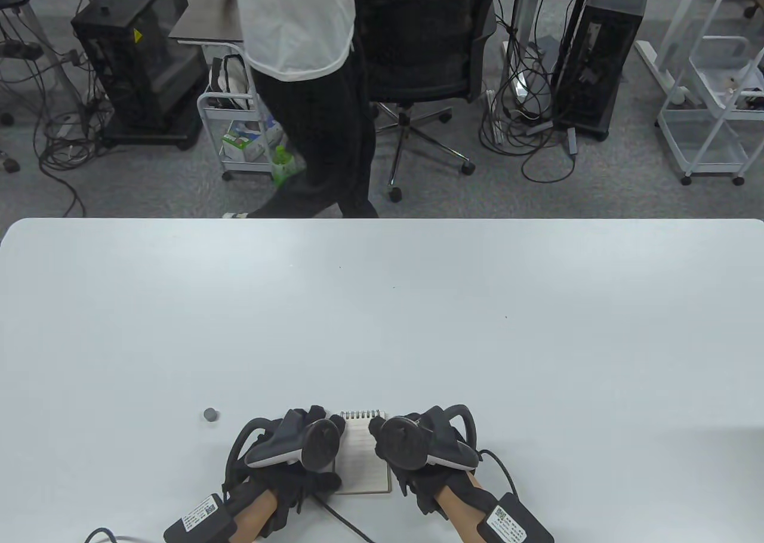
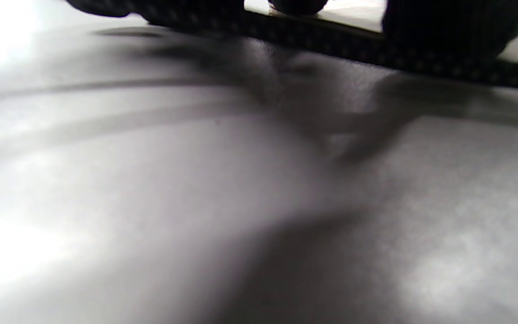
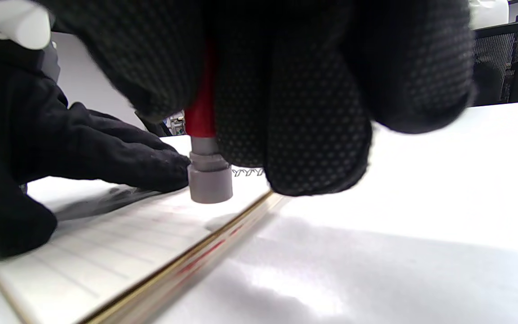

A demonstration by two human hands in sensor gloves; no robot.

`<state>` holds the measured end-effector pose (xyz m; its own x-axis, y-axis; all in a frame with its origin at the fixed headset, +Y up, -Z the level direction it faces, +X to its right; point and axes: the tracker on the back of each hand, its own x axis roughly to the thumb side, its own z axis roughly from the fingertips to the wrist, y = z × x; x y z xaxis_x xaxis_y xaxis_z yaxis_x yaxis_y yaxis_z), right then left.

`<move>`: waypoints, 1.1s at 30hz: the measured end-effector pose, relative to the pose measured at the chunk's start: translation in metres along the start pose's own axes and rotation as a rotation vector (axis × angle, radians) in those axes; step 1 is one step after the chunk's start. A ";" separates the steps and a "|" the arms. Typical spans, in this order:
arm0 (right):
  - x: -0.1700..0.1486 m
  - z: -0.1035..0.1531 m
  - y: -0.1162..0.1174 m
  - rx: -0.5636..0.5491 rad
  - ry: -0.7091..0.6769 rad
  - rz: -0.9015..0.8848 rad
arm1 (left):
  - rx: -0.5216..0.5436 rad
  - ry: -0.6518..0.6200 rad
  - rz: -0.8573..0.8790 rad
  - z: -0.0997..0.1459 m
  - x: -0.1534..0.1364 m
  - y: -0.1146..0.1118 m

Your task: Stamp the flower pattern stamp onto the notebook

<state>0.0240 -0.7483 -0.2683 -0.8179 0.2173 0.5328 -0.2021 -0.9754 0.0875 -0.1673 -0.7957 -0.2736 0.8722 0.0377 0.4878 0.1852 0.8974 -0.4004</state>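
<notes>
A small spiral notebook [image 1: 364, 453] lies open on the white table [image 1: 382, 304] near the front edge, between my hands. In the right wrist view my right hand [image 3: 281, 90] grips a stamp [image 3: 207, 171] with a red barrel and grey round head, held upright. The head sits at or just above the lined page [image 3: 119, 238]; contact is unclear. My left hand [image 1: 310, 447] rests flat on the notebook's left side, its fingers [image 3: 106, 153] pressing the page. The left wrist view shows only blurred table and glove.
A small grey round cap [image 1: 210, 415] lies on the table left of my left hand. A person [image 1: 310, 89] walks past beyond the far edge, beside an office chair [image 1: 424, 48], computer towers and carts.
</notes>
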 end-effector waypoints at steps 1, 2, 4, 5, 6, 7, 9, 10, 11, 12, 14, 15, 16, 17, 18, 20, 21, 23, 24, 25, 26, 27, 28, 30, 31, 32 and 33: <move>0.000 0.000 0.000 -0.002 -0.001 0.001 | 0.000 0.000 0.000 0.000 0.000 0.000; 0.001 -0.001 0.001 -0.002 -0.002 0.001 | 0.000 0.000 0.000 0.000 0.000 0.000; 0.001 -0.001 0.002 0.004 -0.002 0.001 | 0.000 0.000 -0.002 0.000 -0.001 0.000; 0.002 -0.002 0.002 0.004 -0.003 0.001 | 0.000 0.000 -0.002 0.000 -0.001 0.000; 0.002 -0.002 0.003 0.009 -0.005 0.002 | 0.000 -0.001 -0.002 0.000 -0.001 0.000; 0.003 -0.002 0.004 0.011 -0.005 0.002 | 0.000 -0.001 -0.002 0.000 -0.001 0.000; 0.004 -0.003 0.006 0.014 -0.008 0.003 | 0.000 -0.001 -0.001 0.000 -0.001 0.000; 0.004 -0.004 0.007 0.019 -0.009 0.004 | 0.000 -0.002 -0.001 0.000 -0.001 0.000; 0.005 -0.004 0.007 0.020 -0.010 0.004 | 0.001 -0.002 -0.001 0.000 -0.001 0.000; 0.005 -0.004 0.008 0.018 -0.010 0.001 | 0.001 -0.002 -0.002 0.000 -0.001 0.000; 0.005 -0.005 0.009 0.020 -0.008 0.002 | 0.000 -0.002 -0.001 0.000 -0.001 0.000; 0.004 -0.005 0.010 0.020 -0.009 0.003 | 0.001 -0.002 -0.001 0.000 -0.001 0.000; 0.004 -0.005 0.010 0.022 -0.009 0.001 | 0.001 -0.002 -0.001 0.000 -0.001 0.000; 0.004 -0.005 0.011 0.026 -0.008 0.000 | 0.001 -0.002 -0.001 0.000 -0.001 -0.001; 0.004 -0.005 0.010 0.025 -0.007 -0.001 | 0.001 -0.002 -0.001 0.000 -0.001 -0.001; 0.004 -0.005 0.010 0.030 -0.008 -0.004 | 0.000 -0.002 -0.001 0.000 -0.001 -0.001; 0.004 -0.005 0.010 0.032 -0.009 -0.004 | 0.000 -0.003 -0.001 0.000 -0.001 -0.001; 0.005 -0.005 0.010 0.037 -0.012 -0.006 | 0.000 -0.003 -0.001 0.000 -0.001 -0.001; 0.005 -0.005 0.010 0.041 -0.013 -0.011 | 0.000 -0.003 -0.001 0.000 -0.001 -0.001; 0.005 -0.005 0.010 0.042 -0.013 -0.013 | 0.000 -0.003 -0.001 0.000 -0.001 -0.001; 0.005 -0.005 0.010 0.043 -0.013 -0.015 | 0.000 -0.003 -0.001 0.000 -0.001 -0.001; 0.005 -0.005 0.011 0.047 -0.014 -0.017 | 0.000 -0.003 -0.001 0.000 -0.001 -0.001; 0.006 -0.005 0.011 0.049 -0.016 -0.015 | 0.000 -0.003 -0.001 0.000 -0.001 -0.001; 0.007 -0.006 0.013 0.056 -0.020 -0.015 | 0.000 -0.003 -0.001 0.000 -0.001 -0.001; 0.008 -0.006 0.014 0.061 -0.021 -0.011 | 0.000 -0.003 -0.001 0.000 -0.001 -0.001; 0.008 -0.006 0.015 0.057 -0.024 -0.007 | 0.000 -0.003 -0.001 0.000 -0.001 -0.001; 0.009 -0.006 0.015 0.041 -0.030 0.000 | 0.000 -0.003 -0.001 0.000 -0.001 -0.001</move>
<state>0.0102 -0.7611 -0.2666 -0.8009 0.2171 0.5581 -0.1794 -0.9762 0.1222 -0.1683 -0.7962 -0.2736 0.8707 0.0377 0.4903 0.1860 0.8977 -0.3995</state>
